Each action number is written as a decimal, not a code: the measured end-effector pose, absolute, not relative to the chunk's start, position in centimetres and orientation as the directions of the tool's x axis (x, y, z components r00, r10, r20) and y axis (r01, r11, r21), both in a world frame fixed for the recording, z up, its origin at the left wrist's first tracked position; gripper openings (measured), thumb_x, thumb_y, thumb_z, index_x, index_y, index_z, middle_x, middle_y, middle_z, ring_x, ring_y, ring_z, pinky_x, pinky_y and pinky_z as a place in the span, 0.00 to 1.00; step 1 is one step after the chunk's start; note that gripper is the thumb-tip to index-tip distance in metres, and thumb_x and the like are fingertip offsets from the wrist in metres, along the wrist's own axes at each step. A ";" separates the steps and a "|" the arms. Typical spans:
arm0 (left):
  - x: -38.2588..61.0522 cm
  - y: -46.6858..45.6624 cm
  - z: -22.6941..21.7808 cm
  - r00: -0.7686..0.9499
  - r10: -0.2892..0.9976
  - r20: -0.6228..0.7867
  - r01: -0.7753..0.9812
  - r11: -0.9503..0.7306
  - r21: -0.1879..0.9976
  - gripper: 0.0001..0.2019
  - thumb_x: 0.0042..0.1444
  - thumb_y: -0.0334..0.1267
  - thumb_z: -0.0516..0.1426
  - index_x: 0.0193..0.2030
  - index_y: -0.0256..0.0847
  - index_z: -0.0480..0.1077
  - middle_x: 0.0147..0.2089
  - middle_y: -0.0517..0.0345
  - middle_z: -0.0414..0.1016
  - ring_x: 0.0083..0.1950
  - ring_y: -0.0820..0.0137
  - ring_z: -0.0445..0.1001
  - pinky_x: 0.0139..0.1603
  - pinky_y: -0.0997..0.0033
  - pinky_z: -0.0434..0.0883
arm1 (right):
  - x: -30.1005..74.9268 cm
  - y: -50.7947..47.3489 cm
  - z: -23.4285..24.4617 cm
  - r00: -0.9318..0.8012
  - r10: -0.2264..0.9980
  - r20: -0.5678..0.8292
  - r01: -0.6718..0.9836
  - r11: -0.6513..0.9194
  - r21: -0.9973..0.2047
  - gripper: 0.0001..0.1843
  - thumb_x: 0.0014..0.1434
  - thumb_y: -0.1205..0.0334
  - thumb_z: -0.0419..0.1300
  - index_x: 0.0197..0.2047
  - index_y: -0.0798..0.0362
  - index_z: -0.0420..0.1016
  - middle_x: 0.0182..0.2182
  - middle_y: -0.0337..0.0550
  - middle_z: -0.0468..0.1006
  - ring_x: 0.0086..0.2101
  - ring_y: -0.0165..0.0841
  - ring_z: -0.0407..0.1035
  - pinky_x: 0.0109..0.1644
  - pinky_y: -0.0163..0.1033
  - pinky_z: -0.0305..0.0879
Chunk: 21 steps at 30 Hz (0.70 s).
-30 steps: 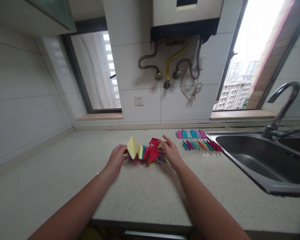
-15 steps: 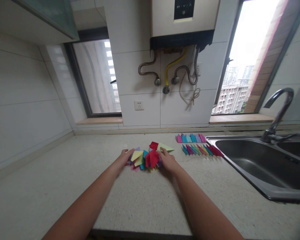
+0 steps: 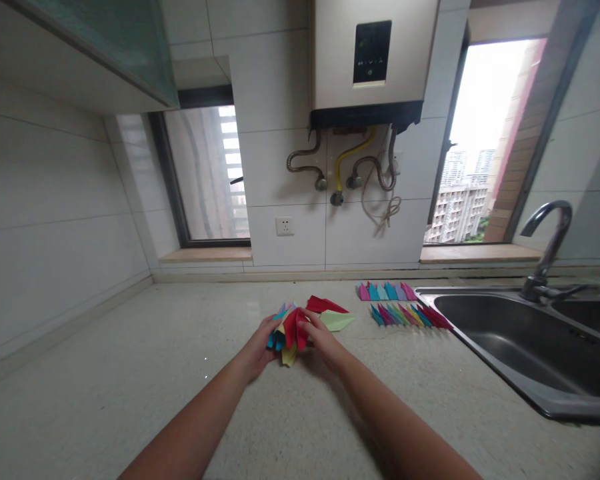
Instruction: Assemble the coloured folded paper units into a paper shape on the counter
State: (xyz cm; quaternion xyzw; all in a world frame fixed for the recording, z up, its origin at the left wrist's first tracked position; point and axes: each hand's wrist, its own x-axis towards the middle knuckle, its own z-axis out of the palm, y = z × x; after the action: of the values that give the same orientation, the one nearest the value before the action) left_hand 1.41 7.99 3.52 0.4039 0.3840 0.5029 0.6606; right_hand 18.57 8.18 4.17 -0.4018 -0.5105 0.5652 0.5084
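A bunch of colourful folded paper planes point(image 3: 295, 328), red, blue, yellow and purple, is bundled between my two hands just over the counter. My left hand point(image 3: 261, 348) wraps round its left side, fingers partly hidden behind the paper. From the right, my right hand point(image 3: 321, 339) closes on the red plane at the front of the bunch. A pale green paper plane point(image 3: 336, 321) and a red paper plane point(image 3: 325, 305) lie just beyond my right hand. Farther right are two rows of paper planes: a back row point(image 3: 387, 292) and a front row point(image 3: 410, 316).
A steel sink point(image 3: 485, 347) with a tap point(image 3: 550, 247) borders the rows on the right. The speckled counter point(image 3: 130, 373) runs to the tiled wall. A water heater point(image 3: 370, 73) with pipes hangs above, and a cabinet point(image 3: 105, 53) overhangs at upper left.
My hands have drawn closer together, squeezing the spread planes into a tighter bunch. The red plane behind now lies apart from the bunch. The camera view has tilted up slightly.
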 end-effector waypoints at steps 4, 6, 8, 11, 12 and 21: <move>0.2 8.5 3.3 0.146 0.989 0.007 -0.516 0.070 0.854 0.25 0.55 0.49 0.61 0.59 0.48 0.67 0.52 0.52 0.77 0.47 0.63 0.78 0.42 0.66 0.75 | 16.0 8.4 6.6 -0.257 0.962 0.095 -0.200 0.043 -0.979 0.33 0.54 0.56 0.61 0.63 0.45 0.63 0.56 0.43 0.74 0.53 0.41 0.71 0.58 0.52 0.65; -0.7 9.4 3.6 0.115 0.989 0.097 -0.568 -0.015 0.823 0.27 0.56 0.46 0.61 0.62 0.50 0.64 0.57 0.52 0.74 0.50 0.63 0.77 0.45 0.66 0.75 | 14.7 9.3 7.9 -0.284 0.940 0.188 -0.211 0.130 -0.969 0.33 0.54 0.58 0.62 0.63 0.44 0.64 0.57 0.42 0.74 0.54 0.40 0.69 0.62 0.52 0.62; -2.0 10.4 4.3 0.059 0.981 0.185 -0.572 -0.119 0.812 0.30 0.56 0.44 0.61 0.66 0.53 0.60 0.61 0.52 0.71 0.52 0.63 0.76 0.46 0.66 0.75 | 13.5 10.8 9.1 -0.298 0.900 0.318 -0.223 0.259 -0.940 0.34 0.53 0.61 0.63 0.64 0.43 0.64 0.59 0.42 0.72 0.57 0.39 0.67 0.64 0.50 0.59; -4.6 12.1 5.2 -0.111 0.931 0.348 -0.514 -0.353 0.782 0.32 0.55 0.42 0.62 0.66 0.56 0.58 0.67 0.54 0.64 0.60 0.63 0.71 0.51 0.67 0.72 | 12.8 13.7 10.7 -0.295 0.820 0.490 -0.193 0.451 -0.871 0.37 0.53 0.63 0.63 0.65 0.40 0.61 0.64 0.42 0.66 0.60 0.38 0.64 0.64 0.48 0.59; -5.6 12.6 5.3 -0.162 0.903 0.399 -0.478 -0.425 0.769 0.32 0.55 0.42 0.63 0.65 0.56 0.59 0.69 0.55 0.60 0.63 0.63 0.67 0.54 0.68 0.71 | 13.1 14.7 11.1 -0.275 0.804 0.527 -0.161 0.501 -0.850 0.37 0.54 0.62 0.62 0.66 0.40 0.60 0.64 0.43 0.66 0.60 0.37 0.63 0.63 0.48 0.60; -12.8 15.9 1.0 -0.323 0.913 0.247 -0.310 -0.349 0.885 0.31 0.54 0.49 0.62 0.65 0.56 0.58 0.71 0.51 0.56 0.59 0.60 0.70 0.45 0.64 0.76 | 25.9 18.0 5.9 0.086 0.961 0.264 0.832 0.077 -0.550 0.34 0.54 0.49 0.61 0.62 0.51 0.67 0.62 0.57 0.67 0.60 0.51 0.61 0.62 0.55 0.54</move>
State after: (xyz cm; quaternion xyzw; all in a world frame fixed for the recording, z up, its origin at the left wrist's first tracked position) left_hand -12.83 15.88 0.97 0.3968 0.3805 0.7190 0.4252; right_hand 25.92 17.99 5.93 -0.6712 -0.6677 0.1060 0.3042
